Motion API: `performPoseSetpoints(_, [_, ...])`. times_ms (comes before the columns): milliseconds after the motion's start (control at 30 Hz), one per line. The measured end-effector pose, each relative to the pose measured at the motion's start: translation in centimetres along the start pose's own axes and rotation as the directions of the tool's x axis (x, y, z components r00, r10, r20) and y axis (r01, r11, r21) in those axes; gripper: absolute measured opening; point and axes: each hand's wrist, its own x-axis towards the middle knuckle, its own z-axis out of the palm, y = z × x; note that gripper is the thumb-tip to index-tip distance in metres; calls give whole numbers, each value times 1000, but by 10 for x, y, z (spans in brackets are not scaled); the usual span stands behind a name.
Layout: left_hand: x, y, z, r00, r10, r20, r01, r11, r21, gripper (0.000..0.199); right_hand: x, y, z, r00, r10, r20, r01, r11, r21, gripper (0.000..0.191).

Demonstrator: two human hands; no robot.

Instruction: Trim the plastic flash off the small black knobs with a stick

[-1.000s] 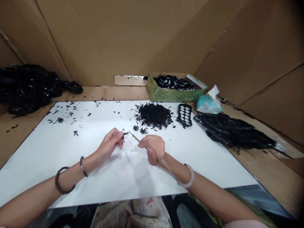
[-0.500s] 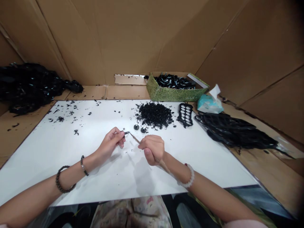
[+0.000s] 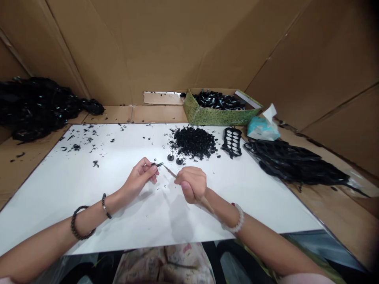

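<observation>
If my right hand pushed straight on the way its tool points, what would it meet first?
Probably the small black part in your left hand; the tool's tip looks close, though depth is unclear.

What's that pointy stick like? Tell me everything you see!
The pointed tool is slim and brownish, maybe wood, narrowing to a dark tip. The right hand grips it, its back end poking out behind. It slants above the white tabletop, tip aimed at the small black piece in the left hand; touching or not, I can't tell.

Looks forward and down from head height, near the white tabletop (image 3: 130, 228), toward the cardboard wall (image 3: 162, 47) beyond.
</observation>
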Motion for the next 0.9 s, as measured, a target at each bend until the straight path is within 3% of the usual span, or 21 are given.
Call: performPoseSetpoints(900, [1, 3, 1, 1000, -26, -17, 25, 999, -30, 27, 1, 0, 0, 999, -37, 11, 37, 999, -4, 28])
